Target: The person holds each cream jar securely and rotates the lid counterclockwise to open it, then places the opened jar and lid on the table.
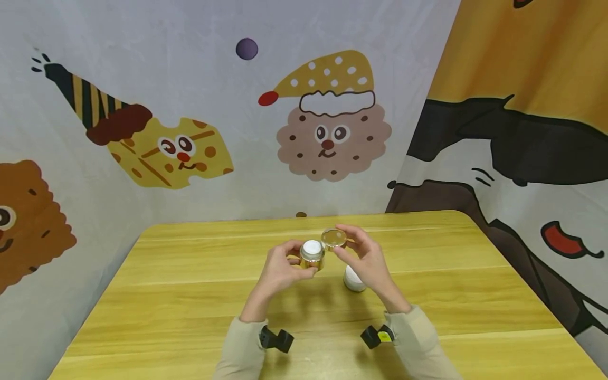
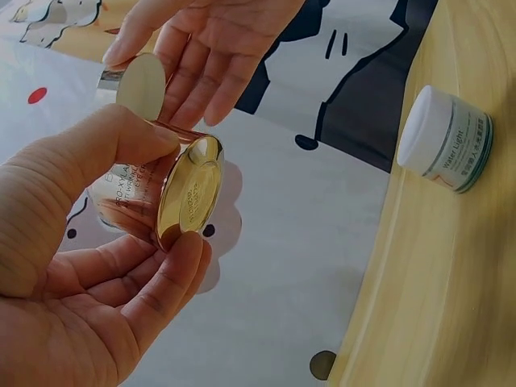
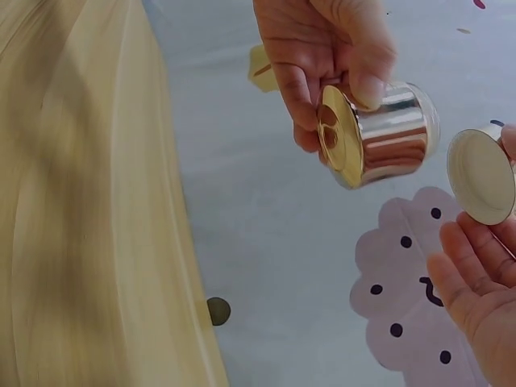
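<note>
A gold jar (image 1: 312, 259) with its white top facing up is gripped by my left hand (image 1: 280, 268) above the table. Just right of it, my right hand (image 1: 368, 259) pinches a round gold lid (image 1: 334, 238) by its edge, apart from the jar. The left wrist view shows the jar's shiny gold base (image 2: 192, 193) and my left thumb and fingers around its side. In the right wrist view the lid's pale inner side (image 3: 481, 176) faces the jar (image 3: 395, 133).
A white jar with a white lid (image 2: 427, 129) and printed label stands on the wooden table (image 1: 190, 295), partly hidden behind my right hand in the head view. Behind the table hangs a cloth (image 1: 256, 158) with cartoon figures.
</note>
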Available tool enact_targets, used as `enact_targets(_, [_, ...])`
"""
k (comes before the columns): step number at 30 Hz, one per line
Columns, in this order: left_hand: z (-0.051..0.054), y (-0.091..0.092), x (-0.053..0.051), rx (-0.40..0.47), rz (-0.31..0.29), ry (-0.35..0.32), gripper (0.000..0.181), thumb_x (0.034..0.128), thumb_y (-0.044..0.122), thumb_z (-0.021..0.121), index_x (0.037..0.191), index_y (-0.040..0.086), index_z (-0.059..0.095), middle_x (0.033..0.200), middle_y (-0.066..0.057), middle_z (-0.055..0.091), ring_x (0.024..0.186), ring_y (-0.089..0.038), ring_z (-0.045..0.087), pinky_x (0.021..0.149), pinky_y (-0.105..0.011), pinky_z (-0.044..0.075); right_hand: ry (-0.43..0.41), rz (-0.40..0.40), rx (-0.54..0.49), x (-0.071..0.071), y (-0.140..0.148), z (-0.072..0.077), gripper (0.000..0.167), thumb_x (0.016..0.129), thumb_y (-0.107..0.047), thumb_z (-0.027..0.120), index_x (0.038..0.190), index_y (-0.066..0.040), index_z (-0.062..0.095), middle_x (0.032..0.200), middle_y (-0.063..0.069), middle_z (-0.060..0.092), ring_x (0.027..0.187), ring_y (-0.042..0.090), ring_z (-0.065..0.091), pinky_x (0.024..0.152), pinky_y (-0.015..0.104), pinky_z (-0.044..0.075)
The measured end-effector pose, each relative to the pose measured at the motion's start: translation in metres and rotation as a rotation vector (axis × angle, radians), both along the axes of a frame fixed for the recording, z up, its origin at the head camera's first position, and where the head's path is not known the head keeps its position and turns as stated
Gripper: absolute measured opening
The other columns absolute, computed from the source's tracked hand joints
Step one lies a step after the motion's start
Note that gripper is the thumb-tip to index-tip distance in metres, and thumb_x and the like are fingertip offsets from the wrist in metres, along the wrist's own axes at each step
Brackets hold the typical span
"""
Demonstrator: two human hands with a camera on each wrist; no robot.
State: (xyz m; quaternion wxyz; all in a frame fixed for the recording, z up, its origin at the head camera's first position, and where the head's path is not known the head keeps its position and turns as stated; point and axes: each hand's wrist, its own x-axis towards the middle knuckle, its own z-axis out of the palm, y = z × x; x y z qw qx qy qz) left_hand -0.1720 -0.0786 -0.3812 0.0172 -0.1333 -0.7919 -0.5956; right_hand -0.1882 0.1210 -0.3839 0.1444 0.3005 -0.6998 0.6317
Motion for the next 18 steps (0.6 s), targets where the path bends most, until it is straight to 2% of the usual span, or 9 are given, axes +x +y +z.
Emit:
enact_targets(2, [-0.006, -0.002, -0.003, 0.005, 0.006, 0.007, 0.046, 0.0652, -0.004, 0.079, 0.108, -0.007, 0.061, 0.102, -0.015, 0.061, 0.093, -0.028, 0.059, 0.080, -0.034, 0.055, -0.002, -0.003, 0.002, 0.000, 0.002, -0.001, 0.042, 0.079, 0.018, 0.060, 0.120, 0.016, 0.050, 0.116, 0.031, 0.054, 0.102, 0.010, 0.057, 0.087, 0.021, 0.050])
enact_targets(6, [-0.012, -0.006, -0.005, 0.010, 0.014, 0.015, 0.047, 0.0646, -0.002, 0.080, 0.108, -0.006, 0.062, 0.102, -0.015, 0.061, 0.093, -0.027, 0.059, 0.079, -0.030, 0.055, -0.011, -0.013, 0.006, 0.000, 0.005, -0.002, 0.042, 0.079, 0.017, 0.060, 0.120, 0.017, 0.049, 0.116, 0.033, 0.053, 0.101, 0.008, 0.058, 0.086, 0.021, 0.050])
enact_targets(11, [-0.012, -0.009, -0.004, 0.007, 0.024, 0.007, 0.047, 0.0648, -0.002, 0.079, 0.108, -0.006, 0.061, 0.102, -0.015, 0.061, 0.093, -0.027, 0.058, 0.080, -0.031, 0.055, -0.020, -0.019, 0.007, 0.000, 0.011, -0.005, 0.042, 0.080, 0.017, 0.060, 0.120, 0.015, 0.050, 0.115, 0.033, 0.053, 0.100, 0.008, 0.058, 0.085, 0.021, 0.050])
enact_targets(18, [-0.011, -0.014, -0.004, -0.008, 0.049, -0.016, 0.048, 0.0647, -0.004, 0.079, 0.109, -0.005, 0.061, 0.103, -0.013, 0.061, 0.095, -0.026, 0.058, 0.079, -0.027, 0.054, -0.013, -0.034, -0.006, 0.000, 0.020, -0.009, 0.043, 0.079, 0.017, 0.061, 0.120, 0.017, 0.050, 0.114, 0.032, 0.055, 0.099, 0.009, 0.058, 0.084, 0.021, 0.050])
